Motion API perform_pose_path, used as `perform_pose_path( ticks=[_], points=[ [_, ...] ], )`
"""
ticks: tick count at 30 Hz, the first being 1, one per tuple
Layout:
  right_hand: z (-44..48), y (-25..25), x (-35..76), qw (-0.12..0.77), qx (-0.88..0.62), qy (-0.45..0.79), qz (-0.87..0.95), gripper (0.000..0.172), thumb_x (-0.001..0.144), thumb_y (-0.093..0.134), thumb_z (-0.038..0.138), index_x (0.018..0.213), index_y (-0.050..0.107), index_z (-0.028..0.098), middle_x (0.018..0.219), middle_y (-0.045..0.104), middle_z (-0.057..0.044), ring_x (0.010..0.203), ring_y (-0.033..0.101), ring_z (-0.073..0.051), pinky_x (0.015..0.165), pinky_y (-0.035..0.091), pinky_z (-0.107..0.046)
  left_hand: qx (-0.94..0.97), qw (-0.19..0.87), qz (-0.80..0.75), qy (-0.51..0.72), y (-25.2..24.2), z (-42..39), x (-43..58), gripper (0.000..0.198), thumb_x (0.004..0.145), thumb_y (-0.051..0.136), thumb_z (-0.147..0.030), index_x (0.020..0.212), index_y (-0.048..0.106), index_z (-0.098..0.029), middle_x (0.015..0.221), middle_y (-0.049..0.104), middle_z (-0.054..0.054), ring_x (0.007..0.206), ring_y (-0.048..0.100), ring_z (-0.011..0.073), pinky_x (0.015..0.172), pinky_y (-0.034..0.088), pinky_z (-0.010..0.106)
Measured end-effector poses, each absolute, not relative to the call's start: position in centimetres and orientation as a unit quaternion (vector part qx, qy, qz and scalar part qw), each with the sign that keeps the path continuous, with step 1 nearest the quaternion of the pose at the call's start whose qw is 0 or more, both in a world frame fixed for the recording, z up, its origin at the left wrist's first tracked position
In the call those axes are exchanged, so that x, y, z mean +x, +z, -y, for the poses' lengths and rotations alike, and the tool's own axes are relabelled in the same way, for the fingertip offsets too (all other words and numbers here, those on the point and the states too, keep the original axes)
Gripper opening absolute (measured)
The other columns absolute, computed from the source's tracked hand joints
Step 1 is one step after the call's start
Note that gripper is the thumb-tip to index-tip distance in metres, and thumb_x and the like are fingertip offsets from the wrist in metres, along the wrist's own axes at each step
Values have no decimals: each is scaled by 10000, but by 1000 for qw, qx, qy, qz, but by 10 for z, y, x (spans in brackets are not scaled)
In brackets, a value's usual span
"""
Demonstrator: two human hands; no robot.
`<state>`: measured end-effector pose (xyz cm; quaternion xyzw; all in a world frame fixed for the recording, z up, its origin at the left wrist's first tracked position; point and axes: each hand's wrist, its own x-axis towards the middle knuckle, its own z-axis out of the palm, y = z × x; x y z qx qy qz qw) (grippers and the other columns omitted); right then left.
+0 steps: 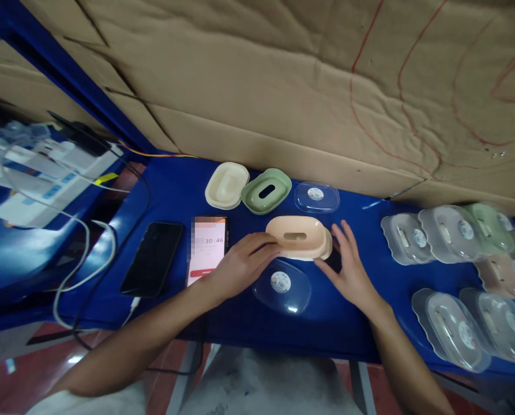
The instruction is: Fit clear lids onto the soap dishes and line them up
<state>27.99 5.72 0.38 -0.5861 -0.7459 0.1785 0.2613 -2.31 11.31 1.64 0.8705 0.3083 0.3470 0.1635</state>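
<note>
A peach soap dish (298, 249) with a slot in its floor sits over a paler tray of similar shape in front of me. My left hand (248, 259) grips the dish's left end, fingers over the rim. At the right end, my right hand (346, 262) is spread, its thumb near the lower rim and its fingers apart. Just below the dish lies a clear plastic lid (298, 297) with a round label. Behind it stand a green slotted dish (275, 199), a cream dish (226, 185) and another clear lid (326, 199).
Several lidded dishes (450, 233) are grouped at the right of the blue table (369, 340). Left of my hands are a phone showing a timer (207, 253), a dark phone (153, 259) and white cables (69, 282). A cardboard wall (261, 75) rises behind.
</note>
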Motion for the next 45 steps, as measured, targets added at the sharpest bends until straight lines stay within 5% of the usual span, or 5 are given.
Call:
perform_pose_path(
  ticks=[20,24,29,39,45],
  points=[
    [-77,18,282,215,-468,84,853,463,1085,530,272,1546,559,307,1574,593,-88,1518,500,-277,1216,462,-560,939,110,-228,233,20,-113,-21,185,1097,538,-239,1150,699,-164,1120,722,101,1078,689,243,970,560,399],
    [-60,35,262,267,-458,62,846,322,1051,612,313,1364,681,284,1247,775,-82,1243,697,-274,1084,539,-506,937,146,-221,229,27,-114,-27,270,1057,621,-373,1247,681,-190,1263,678,125,1162,655,286,1019,534,442],
    [-9,33,212,99,-411,61,904,789,880,787,625,1535,564,245,1529,615,-147,1387,580,-393,1089,538,-583,925,159,-253,235,28,-118,-29,252,1112,505,-294,1278,660,-184,1319,676,123,1233,629,277,1060,522,439],
    [-44,40,266,234,-414,93,875,571,949,723,306,1497,565,284,1559,550,-128,1490,490,-346,1190,486,-597,890,208,-284,290,26,-121,-35,313,1101,485,-189,1389,608,-183,1409,650,146,1344,622,270,1119,548,463],
    [-75,26,275,236,-428,125,863,583,1010,671,284,1566,496,293,1607,528,-114,1564,409,-337,1267,377,-645,882,272,-311,226,22,-120,-35,756,980,724,-546,1611,404,-281,1618,491,171,1509,498,353,1212,481,554]
  ],
)
